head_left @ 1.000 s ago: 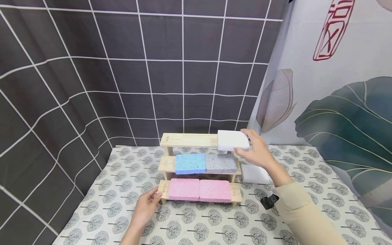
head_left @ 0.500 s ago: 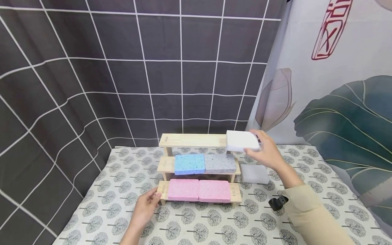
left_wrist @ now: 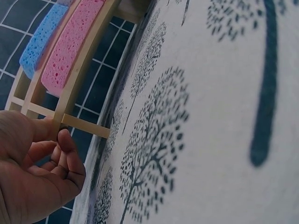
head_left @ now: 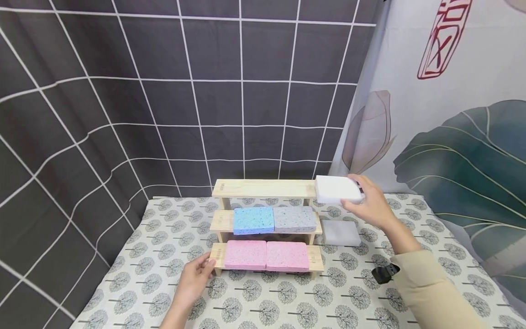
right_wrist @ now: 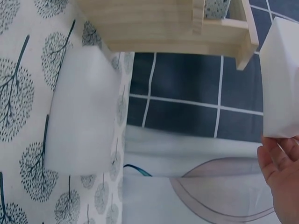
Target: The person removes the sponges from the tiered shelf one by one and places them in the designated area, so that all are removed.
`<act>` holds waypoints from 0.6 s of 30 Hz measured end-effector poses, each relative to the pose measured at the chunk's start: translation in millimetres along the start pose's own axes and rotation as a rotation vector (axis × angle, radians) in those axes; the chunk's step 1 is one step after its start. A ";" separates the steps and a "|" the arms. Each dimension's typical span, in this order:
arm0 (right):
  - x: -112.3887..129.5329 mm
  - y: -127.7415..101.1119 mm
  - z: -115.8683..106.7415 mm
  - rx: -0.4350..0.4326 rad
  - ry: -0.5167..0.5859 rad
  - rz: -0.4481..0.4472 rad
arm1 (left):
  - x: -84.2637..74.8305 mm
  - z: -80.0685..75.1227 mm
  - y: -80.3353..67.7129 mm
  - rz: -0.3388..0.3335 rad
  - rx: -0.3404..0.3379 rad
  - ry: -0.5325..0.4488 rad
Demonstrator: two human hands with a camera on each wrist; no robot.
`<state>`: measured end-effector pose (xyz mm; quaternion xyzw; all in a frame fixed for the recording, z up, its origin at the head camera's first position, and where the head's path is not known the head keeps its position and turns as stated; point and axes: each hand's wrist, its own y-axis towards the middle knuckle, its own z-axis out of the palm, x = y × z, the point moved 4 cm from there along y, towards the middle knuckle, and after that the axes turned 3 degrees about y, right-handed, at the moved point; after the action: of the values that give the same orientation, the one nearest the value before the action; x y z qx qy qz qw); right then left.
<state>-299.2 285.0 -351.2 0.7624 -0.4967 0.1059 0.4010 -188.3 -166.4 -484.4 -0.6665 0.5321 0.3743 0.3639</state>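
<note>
Right now, the scene reads line by line:
Right hand (head_left: 371, 206): grasps a white sponge block (head_left: 338, 189) at its right end, fingers curled round the edge, holding it in the air just beside the right end of the top shelf.
Left hand (head_left: 194, 279): rests against the left end of the wooden rack (head_left: 263, 188), thumb and fingers pinching the lowest shelf's edge.
Top shelf: bare wood.
Middle shelf: blue sponge (head_left: 253, 220) and grey sponge (head_left: 294, 219), side by side and touching.
Bottom shelf: two pink sponges (head_left: 266, 255), side by side.
Second white block (head_left: 341, 232): lies flat on the tree-print cloth (head_left: 287, 306), just right of the rack and below the held block.
</note>
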 end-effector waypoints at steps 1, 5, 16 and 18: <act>-1.6 -1.0 -1.4 0.003 -0.001 0.009 | -0.1 -0.3 -0.3 -0.001 0.001 0.000; -7.8 -5.0 -7.6 0.014 -0.003 0.038 | 0.0 -0.6 -0.5 -0.005 0.007 0.004; -26.0 -15.1 -25.1 0.023 -0.064 0.073 | 2.2 -1.2 2.0 -0.001 0.009 0.012; -29.9 -17.2 -26.0 0.036 -0.071 0.081 | 2.3 -1.2 2.1 -0.002 0.010 0.011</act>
<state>-293.0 326.9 -359.6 0.7520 -0.5391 0.1039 0.3647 -189.9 -168.9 -486.1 -0.6671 0.5355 0.3677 0.3648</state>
